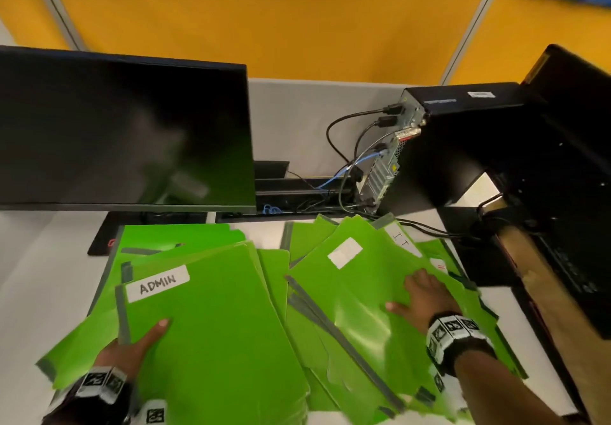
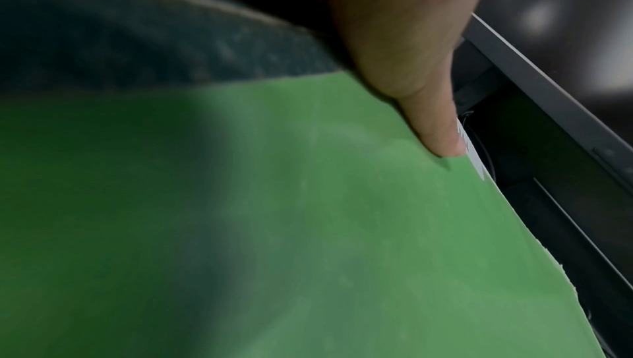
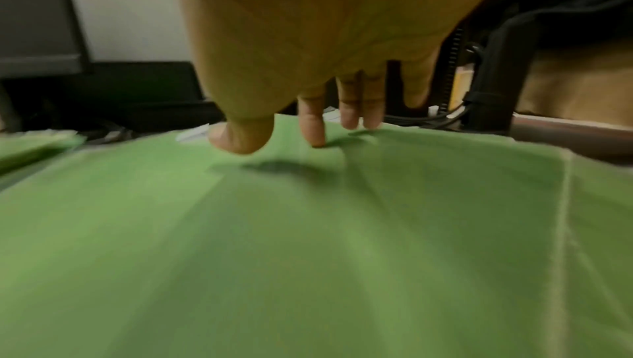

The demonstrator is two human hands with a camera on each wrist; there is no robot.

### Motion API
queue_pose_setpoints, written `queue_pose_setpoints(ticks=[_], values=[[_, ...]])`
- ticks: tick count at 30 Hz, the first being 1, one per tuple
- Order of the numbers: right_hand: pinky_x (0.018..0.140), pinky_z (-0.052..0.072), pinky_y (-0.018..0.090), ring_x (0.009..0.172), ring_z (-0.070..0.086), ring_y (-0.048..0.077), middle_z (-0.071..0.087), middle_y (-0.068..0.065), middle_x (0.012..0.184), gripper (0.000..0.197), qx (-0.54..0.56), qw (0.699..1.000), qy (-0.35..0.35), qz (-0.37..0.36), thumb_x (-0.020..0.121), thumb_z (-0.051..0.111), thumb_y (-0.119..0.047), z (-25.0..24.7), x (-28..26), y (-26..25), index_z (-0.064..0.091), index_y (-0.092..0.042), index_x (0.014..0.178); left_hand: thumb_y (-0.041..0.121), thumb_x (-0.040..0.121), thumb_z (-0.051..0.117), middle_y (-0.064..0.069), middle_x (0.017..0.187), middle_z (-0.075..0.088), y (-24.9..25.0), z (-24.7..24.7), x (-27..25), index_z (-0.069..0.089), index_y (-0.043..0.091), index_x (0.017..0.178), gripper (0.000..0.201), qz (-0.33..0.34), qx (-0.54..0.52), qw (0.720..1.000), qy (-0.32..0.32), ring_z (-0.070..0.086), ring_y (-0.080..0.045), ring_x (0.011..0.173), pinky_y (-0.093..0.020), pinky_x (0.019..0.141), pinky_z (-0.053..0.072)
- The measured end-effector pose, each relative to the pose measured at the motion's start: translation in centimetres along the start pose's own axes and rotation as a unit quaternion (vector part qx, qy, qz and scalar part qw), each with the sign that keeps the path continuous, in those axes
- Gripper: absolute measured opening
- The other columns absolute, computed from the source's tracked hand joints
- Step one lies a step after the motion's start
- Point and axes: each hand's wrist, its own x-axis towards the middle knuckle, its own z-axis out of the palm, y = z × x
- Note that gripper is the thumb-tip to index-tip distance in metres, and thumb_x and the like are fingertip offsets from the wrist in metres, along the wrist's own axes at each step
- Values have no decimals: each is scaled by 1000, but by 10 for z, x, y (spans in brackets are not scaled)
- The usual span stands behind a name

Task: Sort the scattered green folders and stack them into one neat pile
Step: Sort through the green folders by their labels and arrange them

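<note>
Green plastic folders [image 1: 347, 292] with grey spine strips lie fanned out and overlapping across a white desk [image 1: 39, 272], in two loose heaps, left and right. Left hand [image 1: 132, 348] grips the near-left edge of the top left-heap folder, a green folder with a white "ADMIN" label [image 1: 205, 325]: thumb [image 1: 158, 327] lies on top of the cover, other fingers hidden underneath. In the left wrist view the thumb [image 2: 435, 131] presses down on the green cover [image 2: 308, 228] close to its edge; rest of that hand out of view there. Right hand [image 1: 426, 295] lies palm-down on the right heap, fingers straight and spread, holding nothing, just pressing the top folder. Right wrist view shows the fingertips [image 3: 315, 131] touching the green surface [image 3: 308, 242] near its far edge, thumb slightly lifted; view is blurred. Both wrists wear bands with black-and-white marker squares [image 1: 453, 332].

Right heap: a green folder with a blank white label [image 1: 345, 252] lies beyond the right hand, tilted; another with a white label marked "I T" [image 1: 401, 237] sticks out behind it. Behind the left heap stands a dark, switched-off flat monitor [image 1: 125, 133]. Behind the right heap stands a black desktop computer tower [image 1: 463, 146], its rear ports facing left with black and blue cables [image 1: 347, 146] plugged in. Yellow partition panels [image 1: 264, 27] run along the back.
</note>
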Motion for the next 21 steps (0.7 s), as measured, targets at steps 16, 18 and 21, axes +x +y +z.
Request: queue_pose_setpoints(ticks=[16, 18, 21], values=[[114, 23, 34, 143, 9, 31, 3, 13, 154, 109, 66, 995, -59, 35, 70, 72, -54, 0, 22, 38, 0, -31, 149, 72, 48, 67, -36, 126, 49, 2, 1, 0, 36, -10, 132, 122, -21, -10, 1000, -5, 54, -37, 98, -48, 91, 45], [114, 25, 38, 143, 12, 31, 7, 11, 156, 108, 68, 996, -43, 47, 69, 70, -58, 2, 20, 39, 4, -31, 150, 72, 46, 67, -35, 123, 51, 2, 1, 0, 37, -10, 132, 123, -20, -14, 1000, -1, 54, -37, 97, -48, 88, 46], [108, 35, 41, 135, 35, 30, 29, 11, 151, 108, 142, 986, -54, 71, 59, 79, -52, 2, 18, 41, 22, -22, 145, 69, 46, 68, -34, 120, 53, 3, 1, 1, 38, -11, 131, 120, -20, -17, 1000, -2, 55, -36, 95, -47, 86, 47]])
